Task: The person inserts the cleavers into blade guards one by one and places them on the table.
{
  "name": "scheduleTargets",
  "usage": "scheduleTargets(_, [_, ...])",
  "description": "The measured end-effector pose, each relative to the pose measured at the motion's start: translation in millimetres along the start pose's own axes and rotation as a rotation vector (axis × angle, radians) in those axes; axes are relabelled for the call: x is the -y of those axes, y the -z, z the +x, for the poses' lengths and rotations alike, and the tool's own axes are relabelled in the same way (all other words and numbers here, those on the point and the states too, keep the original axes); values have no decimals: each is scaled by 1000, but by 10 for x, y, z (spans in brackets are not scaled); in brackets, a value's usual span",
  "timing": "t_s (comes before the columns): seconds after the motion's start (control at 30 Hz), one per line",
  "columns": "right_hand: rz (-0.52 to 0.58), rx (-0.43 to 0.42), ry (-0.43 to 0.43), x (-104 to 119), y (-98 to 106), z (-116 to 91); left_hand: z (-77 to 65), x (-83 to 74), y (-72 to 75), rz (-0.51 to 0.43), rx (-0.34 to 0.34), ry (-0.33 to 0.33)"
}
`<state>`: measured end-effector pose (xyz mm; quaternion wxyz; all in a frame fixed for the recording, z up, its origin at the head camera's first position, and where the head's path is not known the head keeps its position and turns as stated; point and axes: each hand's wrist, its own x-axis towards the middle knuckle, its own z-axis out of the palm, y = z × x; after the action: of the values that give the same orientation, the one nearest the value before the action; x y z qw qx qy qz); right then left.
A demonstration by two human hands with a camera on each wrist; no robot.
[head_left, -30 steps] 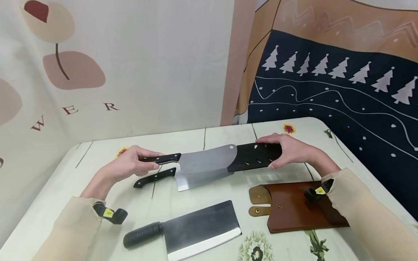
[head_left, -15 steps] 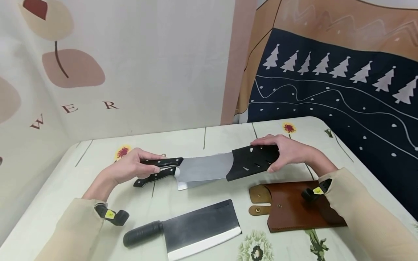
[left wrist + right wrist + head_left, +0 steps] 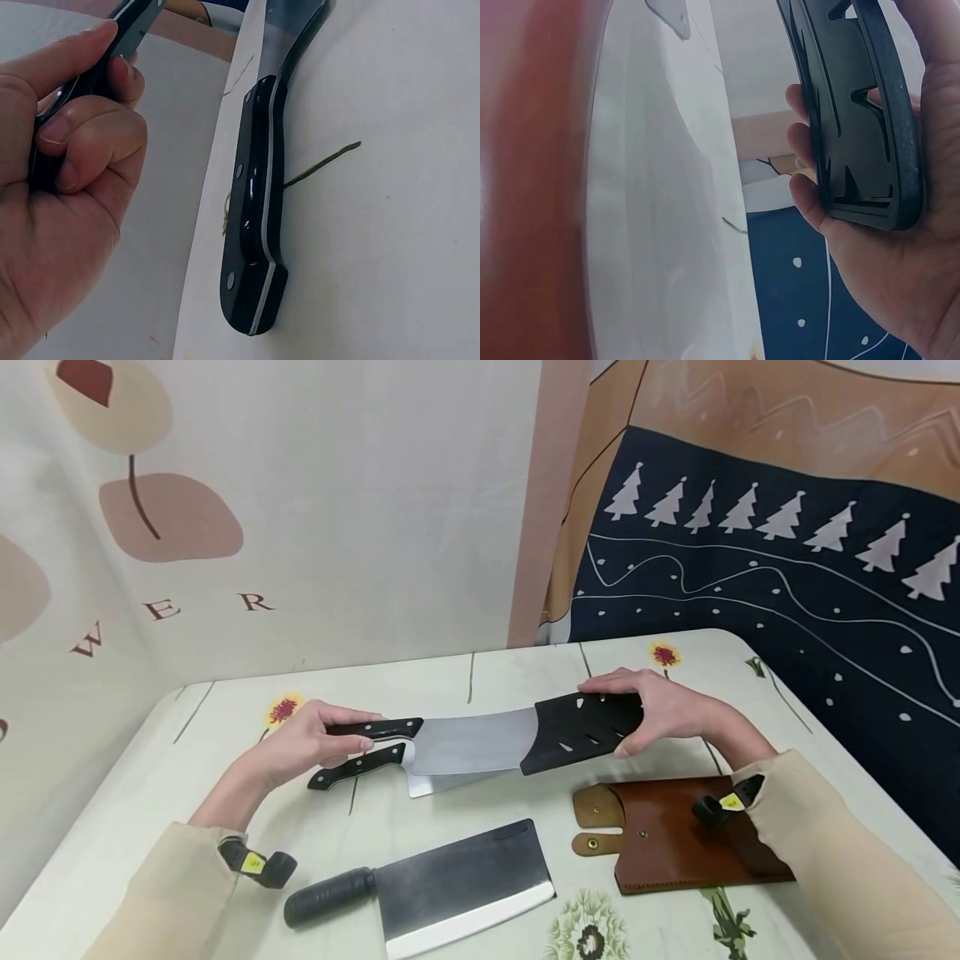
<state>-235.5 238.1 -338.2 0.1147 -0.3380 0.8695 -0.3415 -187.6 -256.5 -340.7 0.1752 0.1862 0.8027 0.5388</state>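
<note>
My left hand [image 3: 303, 739] grips the black riveted handle [image 3: 382, 728] of a broad kitchen knife [image 3: 472, 743]. The end of its blade is hidden inside a black slotted blade guard [image 3: 585, 731]. My right hand [image 3: 663, 706] holds that guard at its far end, thumb on the near edge and fingers over the far edge; the right wrist view shows its slots [image 3: 855, 112]. Beneath the held knife lies a second knife with a similar handle [image 3: 251, 217], its blade mostly covered by the upper one.
A cleaver [image 3: 465, 885] with a round black handle lies at the front, edge toward me. To its right lies a brown leather sheath [image 3: 675, 835], its two snap straps pointing left, partly under my right forearm. Patterned cloth hangs behind the flowered tablecloth [image 3: 420, 681].
The knife has shifted right and the guard left and tilted, so the hole near the blade's end has gone from sight inside the guard. Over the last half second little has moved.
</note>
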Motion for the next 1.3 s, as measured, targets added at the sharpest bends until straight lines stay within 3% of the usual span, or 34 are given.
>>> scheduleTargets(0.3, [-47, -21, -43, -49, -40, -19, 63, -39, -168, 34, -18, 31])
scheduleTargets(0.43, [-43, -30, -50, -48, -42, -45, 68, -34, -190, 34, -16, 23])
scheduleTargets(0.67, [-55, -8, -63, -24, -72, -79, 58, -22, -195, 116, 7, -10])
scheduleTargets(0.9, [7, -59, -28, -66, -59, -96, 42, -36, -214, -29, -12, -7])
scheduleTargets(1.3, [2, -60, -50, -92, -66, -122, 39, -81, -257, 18, -30, 0])
